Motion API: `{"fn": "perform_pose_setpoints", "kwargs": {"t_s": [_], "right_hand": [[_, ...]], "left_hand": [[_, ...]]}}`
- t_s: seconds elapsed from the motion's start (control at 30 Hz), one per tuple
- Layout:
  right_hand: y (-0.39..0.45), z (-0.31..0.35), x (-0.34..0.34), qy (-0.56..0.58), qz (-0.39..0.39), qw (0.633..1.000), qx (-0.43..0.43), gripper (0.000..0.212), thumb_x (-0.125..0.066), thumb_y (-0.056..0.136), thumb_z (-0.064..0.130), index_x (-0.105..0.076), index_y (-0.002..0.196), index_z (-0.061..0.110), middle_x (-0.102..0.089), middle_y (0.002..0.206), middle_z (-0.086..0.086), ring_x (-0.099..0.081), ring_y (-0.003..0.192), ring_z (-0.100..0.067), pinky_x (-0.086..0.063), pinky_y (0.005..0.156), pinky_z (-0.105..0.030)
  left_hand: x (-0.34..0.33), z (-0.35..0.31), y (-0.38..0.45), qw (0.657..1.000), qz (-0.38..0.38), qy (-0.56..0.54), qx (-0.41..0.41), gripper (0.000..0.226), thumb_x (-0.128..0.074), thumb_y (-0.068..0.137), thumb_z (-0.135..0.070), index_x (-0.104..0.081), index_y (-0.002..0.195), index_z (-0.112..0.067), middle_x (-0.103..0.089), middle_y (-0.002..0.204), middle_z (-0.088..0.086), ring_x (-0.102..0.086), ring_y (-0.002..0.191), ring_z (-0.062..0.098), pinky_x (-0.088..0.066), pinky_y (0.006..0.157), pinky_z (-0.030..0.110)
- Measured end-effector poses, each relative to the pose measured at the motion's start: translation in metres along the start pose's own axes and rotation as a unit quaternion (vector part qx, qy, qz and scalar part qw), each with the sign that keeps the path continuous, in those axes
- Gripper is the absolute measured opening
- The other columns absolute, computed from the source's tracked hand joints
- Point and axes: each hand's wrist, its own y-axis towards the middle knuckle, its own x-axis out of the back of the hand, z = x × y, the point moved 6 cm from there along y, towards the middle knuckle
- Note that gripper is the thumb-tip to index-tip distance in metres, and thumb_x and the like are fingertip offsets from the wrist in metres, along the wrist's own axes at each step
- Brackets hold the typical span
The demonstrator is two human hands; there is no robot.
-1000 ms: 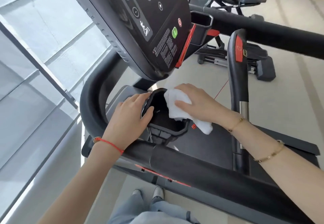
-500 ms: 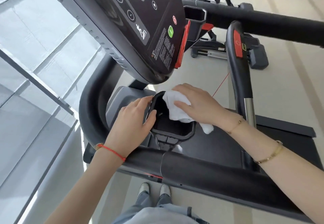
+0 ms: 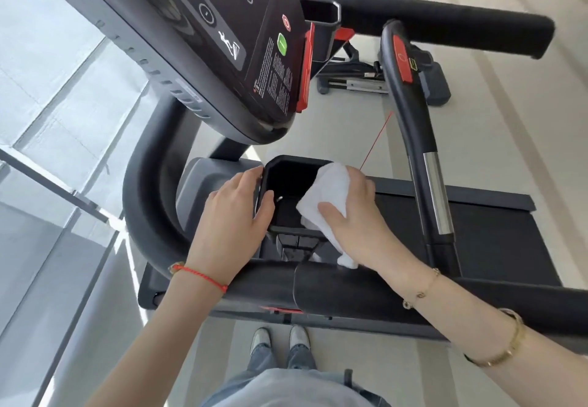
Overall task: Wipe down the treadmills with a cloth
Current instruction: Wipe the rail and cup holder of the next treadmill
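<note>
A black treadmill stands before me, its console (image 3: 235, 34) tilted overhead and its thick handrail (image 3: 350, 288) crossing below my wrists. Between them sits a black cup-holder tray (image 3: 286, 183). My left hand (image 3: 232, 218) grips the tray's left rim, thumb hooked inside. My right hand (image 3: 356, 215) holds a white cloth (image 3: 327, 193) against the tray's right rim, thumb on top of the cloth. A tail of cloth hangs down under my right wrist.
A curved pulse-grip bar (image 3: 410, 113) with a red pad rises right of the tray. The running belt (image 3: 496, 234) lies beneath it. A second cup holder (image 3: 321, 21) and far handrail (image 3: 445, 24) sit behind. Window glass (image 3: 47, 120) lines the left; other gym machines (image 3: 359, 78) stand beyond.
The cloth and my right hand have shifted along the tray's right rim toward its far corner. My left hand keeps its grip. The view has tilted down slightly.
</note>
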Motion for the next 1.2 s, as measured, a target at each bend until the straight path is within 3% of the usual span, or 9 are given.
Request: {"fn": "perform_pose_setpoints", "kwargs": {"t_s": [0.17, 0.37, 0.47, 0.6, 0.7, 0.87, 1.1, 1.2], "right_hand": [[0.04, 0.018, 0.016, -0.069, 0.045, 0.996, 0.033, 0.05, -0.051, 0.099, 0.023, -0.03, 0.144, 0.019, -0.037, 0.134, -0.002, -0.043, 0.105, -0.016, -0.031, 0.082, -0.025], [0.006, -0.001, 0.004, 0.013, 0.03, 0.999, 0.021, 0.061, -0.051, 0.097, 0.02, -0.017, 0.148, 0.022, -0.023, 0.132, 0.008, -0.039, 0.109, -0.009, -0.032, 0.076, -0.009], [0.028, 0.006, 0.01, -0.069, 0.026, 0.996, 0.053, 0.057, -0.052, 0.098, 0.021, -0.024, 0.147, 0.018, -0.03, 0.137, 0.0, -0.042, 0.114, -0.016, -0.033, 0.087, -0.021], [0.068, 0.038, 0.01, -0.188, 0.106, 0.956, 0.2, 0.045, -0.055, 0.096, 0.022, -0.043, 0.139, 0.026, -0.048, 0.133, 0.006, -0.05, 0.112, -0.017, -0.029, 0.081, -0.026], [0.078, 0.046, 0.006, -0.216, 0.159, 0.931, 0.246, 0.046, -0.055, 0.096, 0.026, -0.043, 0.139, 0.032, -0.052, 0.134, 0.01, -0.052, 0.115, -0.017, -0.035, 0.089, -0.031], [0.075, 0.066, -0.012, -0.267, 0.149, 0.895, 0.324, 0.046, -0.053, 0.096, 0.024, -0.042, 0.14, 0.03, -0.047, 0.138, 0.008, -0.048, 0.119, -0.02, -0.042, 0.093, -0.04], [0.065, 0.027, 0.014, -0.199, 0.121, 0.939, 0.251, 0.054, -0.054, 0.095, 0.023, -0.035, 0.145, 0.029, -0.043, 0.134, 0.005, -0.046, 0.117, -0.02, -0.037, 0.086, -0.031], [0.072, 0.042, 0.003, -0.227, 0.146, 0.924, 0.27, 0.051, -0.053, 0.097, 0.026, -0.035, 0.145, 0.029, -0.045, 0.135, 0.005, -0.045, 0.117, -0.02, -0.039, 0.09, -0.034]], "left_hand": [[0.0, 0.0, -0.001, 1.0, 0.002, 0.0, -0.002, 0.045, -0.048, 0.098, -0.03, -0.048, 0.139, -0.01, -0.063, 0.122, 0.007, -0.06, 0.109, 0.023, -0.047, 0.097, 0.045], [0.001, 0.0, -0.001, 1.0, 0.001, 0.002, -0.003, 0.044, -0.048, 0.099, -0.029, -0.048, 0.139, -0.011, -0.064, 0.121, 0.005, -0.061, 0.109, 0.023, -0.048, 0.095, 0.044], [0.001, 0.0, -0.001, 1.0, 0.0, 0.004, -0.001, 0.044, -0.049, 0.099, -0.029, -0.048, 0.139, -0.01, -0.064, 0.12, 0.006, -0.061, 0.109, 0.023, -0.048, 0.096, 0.045], [0.003, -0.002, -0.002, 1.0, -0.011, 0.011, 0.001, 0.043, -0.05, 0.098, -0.027, -0.05, 0.137, -0.01, -0.066, 0.113, 0.007, -0.062, 0.102, 0.027, -0.049, 0.091, 0.045], [0.003, -0.003, -0.001, 1.0, -0.012, 0.016, 0.003, 0.041, -0.05, 0.098, -0.027, -0.051, 0.137, -0.011, -0.066, 0.108, 0.007, -0.062, 0.098, 0.027, -0.049, 0.088, 0.045], [0.002, -0.004, 0.0, 1.0, -0.011, 0.013, 0.006, 0.041, -0.051, 0.098, -0.026, -0.052, 0.136, -0.013, -0.065, 0.112, 0.005, -0.062, 0.1, 0.026, -0.049, 0.09, 0.044], [0.003, -0.003, -0.001, 1.0, -0.016, 0.019, 0.004, 0.041, -0.051, 0.098, -0.027, -0.051, 0.137, -0.011, -0.066, 0.11, 0.005, -0.063, 0.098, 0.025, -0.05, 0.09, 0.043], [0.003, -0.003, -0.001, 1.0, -0.015, 0.018, 0.002, 0.041, -0.051, 0.098, -0.027, -0.052, 0.136, -0.011, -0.066, 0.109, 0.005, -0.063, 0.097, 0.026, -0.049, 0.09, 0.043]]}}
